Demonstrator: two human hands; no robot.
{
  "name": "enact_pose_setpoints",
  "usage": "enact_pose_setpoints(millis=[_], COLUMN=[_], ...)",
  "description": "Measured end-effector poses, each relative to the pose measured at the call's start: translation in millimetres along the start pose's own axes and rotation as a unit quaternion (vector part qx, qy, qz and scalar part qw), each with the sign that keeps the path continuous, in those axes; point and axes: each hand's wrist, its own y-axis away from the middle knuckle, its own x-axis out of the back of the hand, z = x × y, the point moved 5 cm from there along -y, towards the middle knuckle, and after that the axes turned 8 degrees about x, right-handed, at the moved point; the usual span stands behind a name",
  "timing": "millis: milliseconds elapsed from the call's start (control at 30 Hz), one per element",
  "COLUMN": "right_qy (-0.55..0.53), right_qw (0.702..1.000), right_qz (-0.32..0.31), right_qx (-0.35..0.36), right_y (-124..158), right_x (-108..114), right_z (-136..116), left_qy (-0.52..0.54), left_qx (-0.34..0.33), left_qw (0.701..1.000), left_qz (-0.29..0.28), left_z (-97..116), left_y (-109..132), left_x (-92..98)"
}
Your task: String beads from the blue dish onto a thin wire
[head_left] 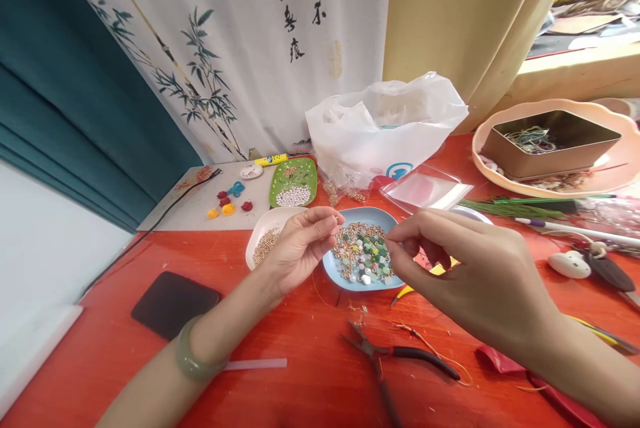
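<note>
My left hand (307,241), with a green bangle (193,351) on its wrist, is raised at the left rim of a blue dish (357,287). Its thumb and index fingertips are pinched together; whatever they hold is too small to make out. Across the dish, my right hand (470,271) pinches with thumb and forefinger. A faint thin gold line, perhaps wire, runs near its fingertips, but I cannot tell what is held. Green, white and gold beads (367,251) fill the dish below. Partly behind my left hand stands a white dish (255,235) of small gold beads (267,245).
Black-handled pliers (370,348) lie in front on the red table (305,395). At left is a dark phone-like slab (175,305). Behind stand a green tray (314,181) and a white plastic bag (385,118). A peach basin (483,161) holds a brown box (555,148).
</note>
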Motion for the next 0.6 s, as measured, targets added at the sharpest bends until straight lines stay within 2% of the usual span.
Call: enact_pose_setpoints(millis=[267, 433, 500, 600], right_qy=[0.0, -0.051, -0.102, -0.204], right_qw=[1.0, 0.987, 0.973, 0.943], right_qz=[-0.009, -0.122, -0.158, -0.182], right_qx=[-0.007, -0.089, -0.137, -0.189], right_y=[-0.1, 3.2, 5.0, 7.2], right_x=[-2.4, -19.0, -25.7, -33.5], right_z=[2.7, 16.0, 21.1, 26.0], left_qy=[-0.037, -0.161, -0.217, -0.269], left_qx=[-0.024, -0.119, -0.148, -0.157], left_qw=[0.999, 0.978, 0.963, 0.95], left_qz=[0.018, 0.052, 0.053, 0.038], left_z=[1.9, 10.4, 11.0, 7.5], left_y=[0.8, 6.8, 8.9, 9.0], left_x=[-1.4, -7.0, -9.3, -10.1])
